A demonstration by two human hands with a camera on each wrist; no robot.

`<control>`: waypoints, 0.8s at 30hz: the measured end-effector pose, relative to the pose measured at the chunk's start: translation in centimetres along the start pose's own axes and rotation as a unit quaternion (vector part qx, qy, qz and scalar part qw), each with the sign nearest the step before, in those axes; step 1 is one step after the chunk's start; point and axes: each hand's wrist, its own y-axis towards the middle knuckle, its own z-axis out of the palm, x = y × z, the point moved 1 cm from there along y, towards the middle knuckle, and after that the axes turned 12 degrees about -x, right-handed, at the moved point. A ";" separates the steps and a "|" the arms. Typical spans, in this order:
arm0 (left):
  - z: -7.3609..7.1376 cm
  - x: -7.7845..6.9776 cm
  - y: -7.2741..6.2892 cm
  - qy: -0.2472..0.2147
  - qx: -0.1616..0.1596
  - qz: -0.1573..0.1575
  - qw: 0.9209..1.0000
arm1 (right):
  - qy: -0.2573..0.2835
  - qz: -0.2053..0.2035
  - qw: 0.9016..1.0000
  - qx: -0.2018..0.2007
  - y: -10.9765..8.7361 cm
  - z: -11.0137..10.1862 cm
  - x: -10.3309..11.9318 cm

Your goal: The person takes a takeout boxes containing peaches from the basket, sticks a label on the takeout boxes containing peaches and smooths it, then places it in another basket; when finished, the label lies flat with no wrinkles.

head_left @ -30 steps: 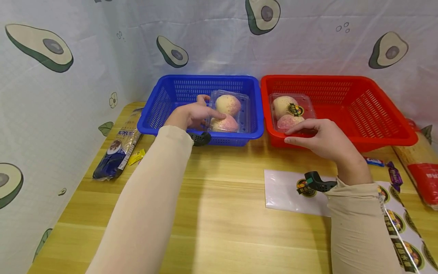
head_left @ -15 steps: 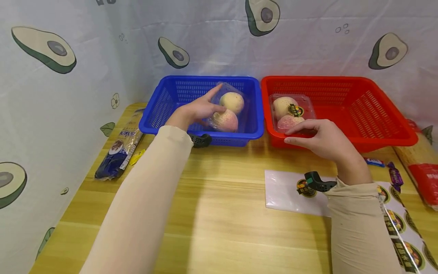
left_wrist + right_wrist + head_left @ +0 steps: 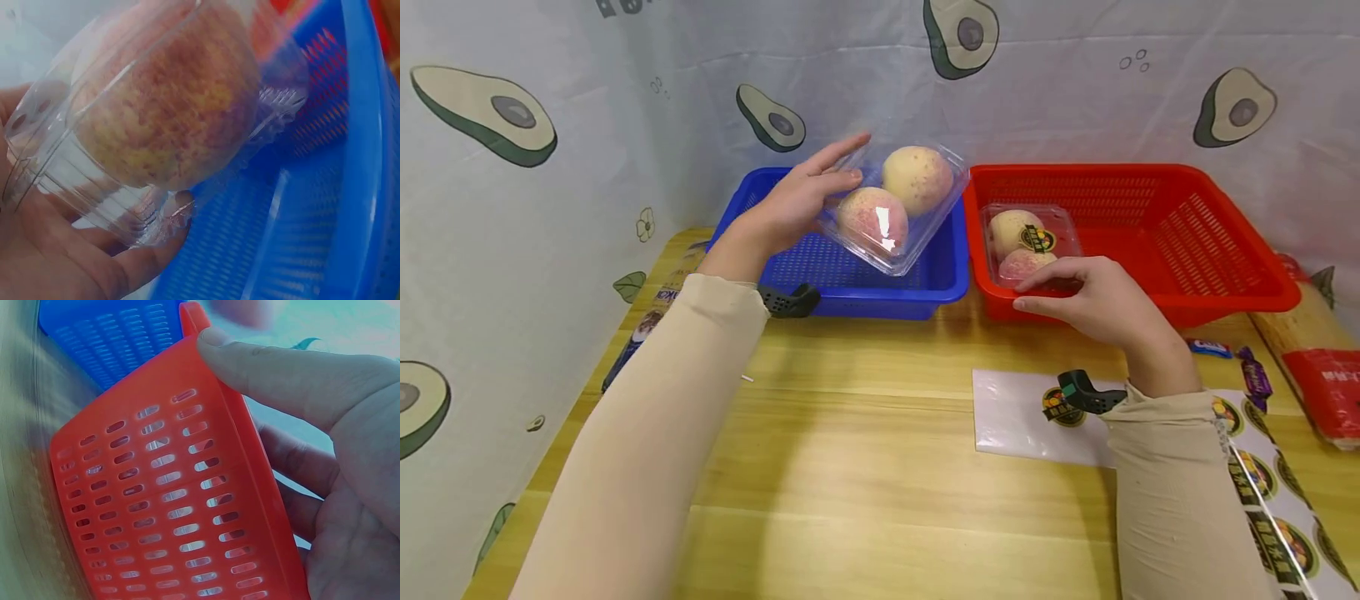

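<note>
Holding with the left hand [image 3: 793,200] a tilted clear plastic box [image 3: 891,265] of two round pink-and-yellow peaches [image 3: 917,179], above a blue perforated plastic basket [image 3: 887,295]. Pinching with the right hand [image 3: 1101,300] the near rim of a red perforated plastic basket [image 3: 1210,302], beside a stickered clear box [image 3: 1063,225] inside.

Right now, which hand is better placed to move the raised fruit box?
Probably your left hand: it holds the fruit box above the blue basket, while your right hand grips the red basket by its rim.
</note>
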 end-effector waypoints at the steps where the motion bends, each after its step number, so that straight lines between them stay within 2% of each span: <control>1: -0.1 -0.4 -0.4 -0.003 0.006 0.015 1.000 | 0.000 0.002 1.000 0.001 0.0 0.0 0.0; 4: -0.1 -1.3 -2.0 -0.024 0.033 0.066 0.997 | -0.002 0.007 1.000 0.007 0.1 -0.1 0.1; 6: 0.2 -1.7 -3.4 -0.041 0.061 0.099 0.992 | -0.003 0.013 1.000 0.012 0.1 -0.1 0.2; 10: 1.0 -1.8 -6.6 -0.065 0.130 0.158 0.977 | -0.001 0.015 1.000 0.013 0.1 -0.1 0.2; 12: 1.6 -1.4 -8.0 -0.073 0.168 0.174 0.968 | -0.001 0.012 1.000 0.013 0.1 -0.2 0.2; 16: 3.0 0.7 -10.2 -0.049 0.241 0.182 0.952 | 0.001 0.010 1.000 0.008 0.0 -0.3 0.2; 19: 3.7 3.2 -11.2 -0.021 0.277 0.176 0.944 | 0.001 0.004 1.000 0.001 0.0 -0.3 0.1; 24: 4.2 7.1 -11.5 -0.021 0.306 0.135 0.942 | -0.004 0.003 1.000 -0.001 0.0 -0.3 0.2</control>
